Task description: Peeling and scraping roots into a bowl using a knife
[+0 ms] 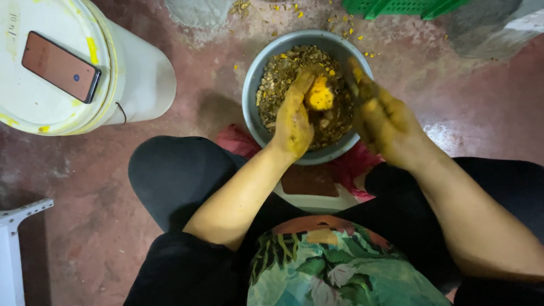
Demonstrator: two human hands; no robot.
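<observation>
A grey metal bowl (pixel 252 85) sits on the floor between my knees, filled with brownish peelings and scraps. My left hand (pixel 293 116), stained yellow, holds a bright yellow peeled root piece (pixel 321 95) over the bowl. My right hand (pixel 385 116), also stained yellow, hovers over the bowl's right rim; its fingers are curled, and I cannot tell whether they hold a small tool.
A white plastic bucket (pixel 139 73) with a lid stands at the left, and a phone (pixel 60 66) lies on the lid. A green crate (pixel 402 7) is at the top. Yellow scraps (pixel 294 10) dot the red floor. A white stool leg (pixel 14 249) is at the lower left.
</observation>
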